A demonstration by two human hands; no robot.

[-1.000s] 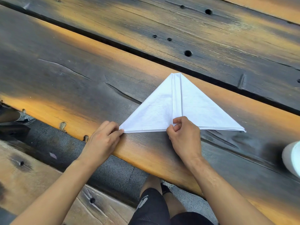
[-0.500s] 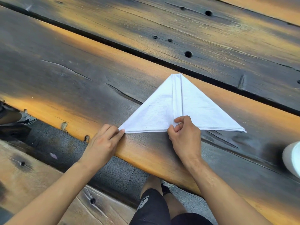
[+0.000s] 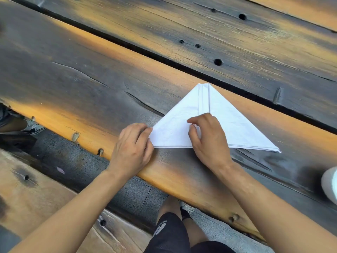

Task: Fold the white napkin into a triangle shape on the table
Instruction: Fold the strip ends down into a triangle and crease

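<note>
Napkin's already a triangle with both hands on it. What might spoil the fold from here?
1. The right hand pinches the white napkin near its centre seam; lifting there may pull the two flaps apart.
2. The left hand holds only the left corner, while the right tip lies free with layered edges showing, so those layers may slide out of line.
3. The napkin sits close to the table edge; a tug toward the person might drag it off.

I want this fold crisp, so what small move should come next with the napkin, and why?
Probably press the right hand flat along the centre seam of the white cloth napkin. It already lies as a triangle on the dark wooden plank table, the left hand pins its left corner, and the right fingers pinch the middle.
</note>
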